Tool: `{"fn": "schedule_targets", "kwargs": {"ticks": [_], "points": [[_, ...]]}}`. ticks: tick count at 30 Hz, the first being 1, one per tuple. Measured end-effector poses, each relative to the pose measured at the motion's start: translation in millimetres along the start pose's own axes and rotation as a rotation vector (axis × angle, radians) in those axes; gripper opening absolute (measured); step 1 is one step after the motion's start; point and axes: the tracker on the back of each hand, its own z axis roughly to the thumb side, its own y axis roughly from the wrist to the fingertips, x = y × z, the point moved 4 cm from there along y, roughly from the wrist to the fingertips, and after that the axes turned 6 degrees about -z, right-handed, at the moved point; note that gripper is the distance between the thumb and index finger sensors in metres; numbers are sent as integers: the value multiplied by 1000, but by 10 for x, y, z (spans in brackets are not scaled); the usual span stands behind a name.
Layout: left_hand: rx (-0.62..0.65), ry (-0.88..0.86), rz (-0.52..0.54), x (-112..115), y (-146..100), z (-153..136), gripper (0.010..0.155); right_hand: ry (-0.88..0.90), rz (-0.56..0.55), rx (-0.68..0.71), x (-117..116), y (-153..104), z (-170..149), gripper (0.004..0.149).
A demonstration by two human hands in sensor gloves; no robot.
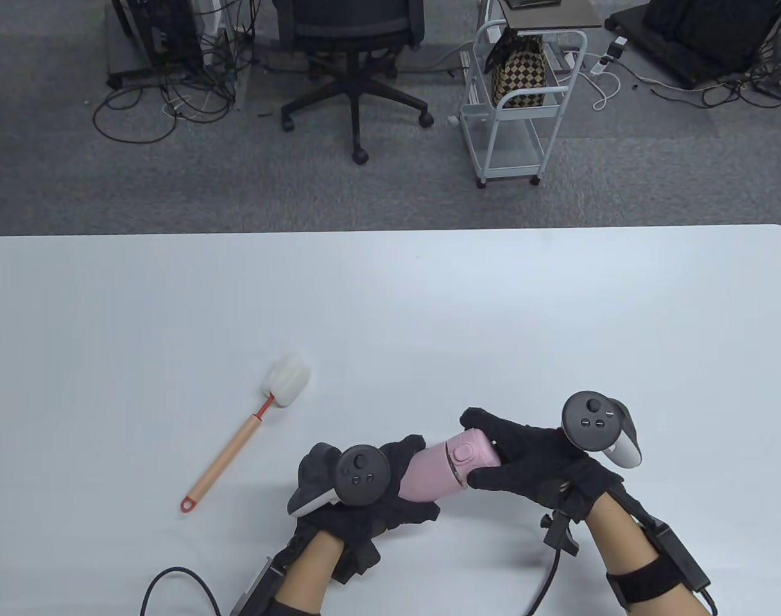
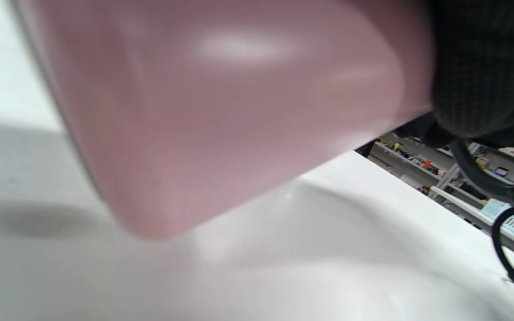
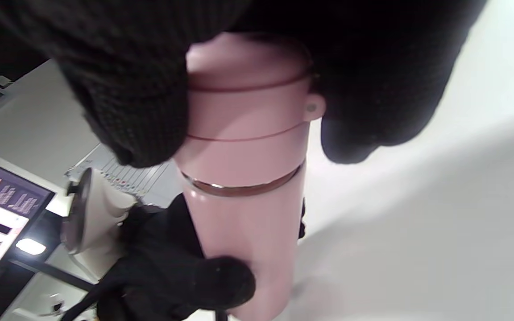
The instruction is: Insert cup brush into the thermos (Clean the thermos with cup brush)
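thermos: the pink thermos is held tilted, low over the tabletop, near its front edge, between both hands; base toward the left, lid end toward the right.

lid: the lid looks to be still on, so nothing can go in yet; a small button on its side is seen from the table view.

cup brush: the cup brush is left lying flat on the tabletop, well apart from the thermos on its left, white sponge head pointed away, tan handle with a red loop toward the near edge. It's touched by nobody.

step in hand: pretty sure it's the opening step that's being worked, not the inserting itself. The body is braced while the cap end is handled.

left grip: the left hand is wrapped around the lower body of the thermos, fingers curled round it; a firm hold by the look of it.

right grip: the right hand is closed on the lid end, thumb on one side and fingers on the other in the right wrist view.

next move: the lid probably needs to be twisted or popped off and parked somewhere, then one hand has to be freed so the brush can be picked up by its handle.
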Motion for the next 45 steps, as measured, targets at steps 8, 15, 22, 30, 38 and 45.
{"fn": "schedule_targets", "kwargs": {"ticks": [8,15,22,30,38,45], "points": [[-37,27,17,1,4,-5,95,-123,-171,-71,-33,-31,40,88],[-56,-22,58,14,10,11,98,-155,-402,-103,-79,-120,100,89],[-102,45,92,60,44,41,101,-255,-556,-145,-201,-155,114,88],[-113,-89,87,63,88,-53,101,-198,-510,-207,-109,-19,22,86],[157,-428,-22,12,68,-100,100,312,-234,76,114,7,-35,94],[279,-485,-154,88,69,11,99,395,-44,221,-113,2,174,93]]}}
